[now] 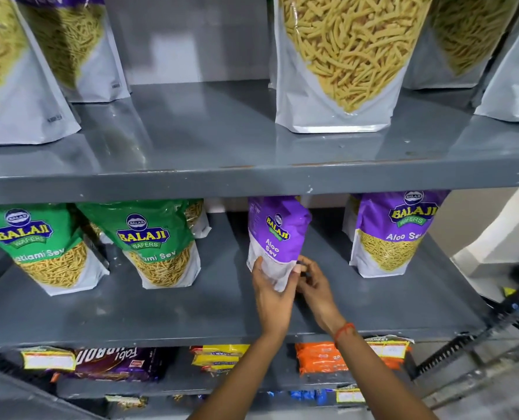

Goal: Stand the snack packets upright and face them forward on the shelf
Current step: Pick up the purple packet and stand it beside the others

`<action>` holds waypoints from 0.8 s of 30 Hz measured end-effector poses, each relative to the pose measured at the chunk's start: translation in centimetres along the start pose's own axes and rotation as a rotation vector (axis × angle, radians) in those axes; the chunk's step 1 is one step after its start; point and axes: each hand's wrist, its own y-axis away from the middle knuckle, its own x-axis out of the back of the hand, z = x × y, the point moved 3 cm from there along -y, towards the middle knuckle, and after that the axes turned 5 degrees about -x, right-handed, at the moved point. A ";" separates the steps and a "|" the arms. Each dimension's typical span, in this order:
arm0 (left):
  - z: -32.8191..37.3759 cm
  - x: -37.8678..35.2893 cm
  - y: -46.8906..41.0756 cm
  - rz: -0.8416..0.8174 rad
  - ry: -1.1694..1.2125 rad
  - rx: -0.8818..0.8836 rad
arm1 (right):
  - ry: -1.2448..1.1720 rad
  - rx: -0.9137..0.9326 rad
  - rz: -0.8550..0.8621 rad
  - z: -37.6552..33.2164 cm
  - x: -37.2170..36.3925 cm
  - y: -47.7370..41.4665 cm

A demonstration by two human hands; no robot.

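A purple and white Aloo Sev packet (277,234) stands on the middle grey shelf (191,310), turned edge-on and tilted. My left hand (271,294) grips its lower white part from the front. My right hand (314,283) touches its lower right side from behind, fingers curled. Another purple Aloo Sev packet (391,234) stands upright to the right, facing forward. Two green Ratlami Sev packets (40,250) (158,247) stand upright at the left.
The upper shelf (221,137) carries several white packets of yellow sticks, one (340,62) right above my hands. Below, the lower shelf holds flat packs, purple (115,363), yellow (218,357) and orange (318,357). A wall and dark clutter lie at the right.
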 end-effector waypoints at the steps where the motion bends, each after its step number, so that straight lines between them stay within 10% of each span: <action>1: 0.0 -0.1 -0.2 -0.004 0.005 0.005 | 0.012 -0.008 -0.017 0.3 -0.2 0.3; 12: -0.9 2.8 -6.7 -0.225 0.077 0.020 | 0.168 0.019 0.179 -1.0 0.4 -1.8; 18: -1.4 4.7 -9.7 -0.611 0.198 0.239 | 0.273 -0.053 -0.089 -2.3 1.1 -4.6; 24: -2.2 4.6 -9.4 -0.563 0.215 0.283 | 0.306 -0.093 -0.131 -2.1 1.9 -5.3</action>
